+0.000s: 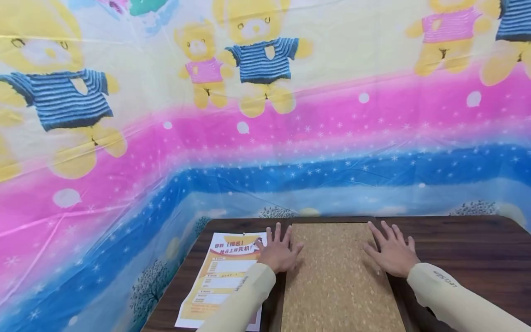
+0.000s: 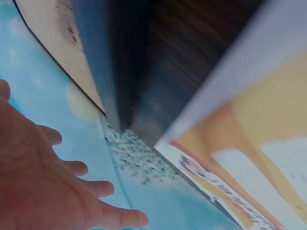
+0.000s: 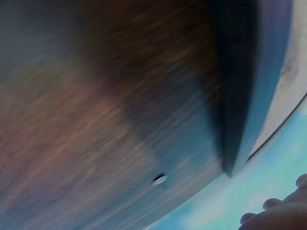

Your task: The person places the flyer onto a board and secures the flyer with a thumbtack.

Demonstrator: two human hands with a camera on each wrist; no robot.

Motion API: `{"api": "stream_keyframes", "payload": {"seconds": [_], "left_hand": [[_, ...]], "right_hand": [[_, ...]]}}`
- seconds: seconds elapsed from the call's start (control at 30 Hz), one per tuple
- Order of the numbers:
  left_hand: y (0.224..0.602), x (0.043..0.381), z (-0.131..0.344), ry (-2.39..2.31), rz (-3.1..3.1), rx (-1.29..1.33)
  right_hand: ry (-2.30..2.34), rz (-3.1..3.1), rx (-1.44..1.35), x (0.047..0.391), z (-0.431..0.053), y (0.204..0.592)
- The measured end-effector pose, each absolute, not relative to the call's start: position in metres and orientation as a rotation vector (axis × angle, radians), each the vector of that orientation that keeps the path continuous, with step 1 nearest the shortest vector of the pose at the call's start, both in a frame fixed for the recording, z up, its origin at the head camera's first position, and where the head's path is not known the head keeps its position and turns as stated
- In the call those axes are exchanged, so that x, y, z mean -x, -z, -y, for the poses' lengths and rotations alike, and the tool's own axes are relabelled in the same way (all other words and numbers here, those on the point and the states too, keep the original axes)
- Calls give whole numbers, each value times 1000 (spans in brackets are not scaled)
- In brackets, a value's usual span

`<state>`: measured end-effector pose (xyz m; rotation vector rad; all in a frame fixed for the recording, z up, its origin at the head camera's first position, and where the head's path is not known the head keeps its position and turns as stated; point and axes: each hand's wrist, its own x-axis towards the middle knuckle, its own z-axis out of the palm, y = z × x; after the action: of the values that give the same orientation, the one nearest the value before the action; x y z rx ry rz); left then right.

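Observation:
A cork-topped board (image 1: 338, 281) lies lengthwise on the dark wooden table between my two hands. My left hand (image 1: 280, 251) is by the board's left edge, fingers straight and spread, with nothing in its grasp. Across the board, my right hand (image 1: 394, 252) is at the right edge with its fingers likewise spread and holding nothing. In the left wrist view, the palm of the left hand (image 2: 48, 177) shows beside the board. Only a few fingertips and part of the right hand (image 3: 283, 213) appear in the right wrist view. Whether either hand touches the board, I cannot tell.
A printed orange-and-white sheet (image 1: 226, 272) lies left of the board, partly hidden by the left sleeve. On the table (image 1: 464, 244) right of the board is a small pale round thing (image 3: 160, 180). A bear-patterned cloth (image 1: 332, 138) hangs behind and to the left.

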<state>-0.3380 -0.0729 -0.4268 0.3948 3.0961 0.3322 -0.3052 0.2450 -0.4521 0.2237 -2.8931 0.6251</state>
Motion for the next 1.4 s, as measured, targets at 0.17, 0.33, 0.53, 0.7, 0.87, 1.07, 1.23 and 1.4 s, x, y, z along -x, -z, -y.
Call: {"api": "stream_keyframes", "payload": {"seconds": [0.17,0.33,0.53,0.7,0.87,1.07,1.23,1.4], "left_hand": [[428,339,91,-382,-3103,-372],[431,341,115,-380,-3116,-337],[429,345,148,-373,-3154,-186],[428,349,172,-340,-3155,-130],[428,348,195,-280,-3139,-85],[424,344,225,-346,-3110,2],[418,341,246,-340,-3085,108],[416,337,262,-335,-3055,190]], "right_hand": [[-639,2918,-206,300,-264,455],[-666,2944,-217,296,-280,458],[-651,2928,-279,299,-298,464],[-653,2899,-347,296,-313,464],[-691,2917,-374,293,-322,463],[-747,2968,-376,292,-330,458],[-637,2936,-400,292,-335,458],[-564,2901,-431,294,-341,462]]}}
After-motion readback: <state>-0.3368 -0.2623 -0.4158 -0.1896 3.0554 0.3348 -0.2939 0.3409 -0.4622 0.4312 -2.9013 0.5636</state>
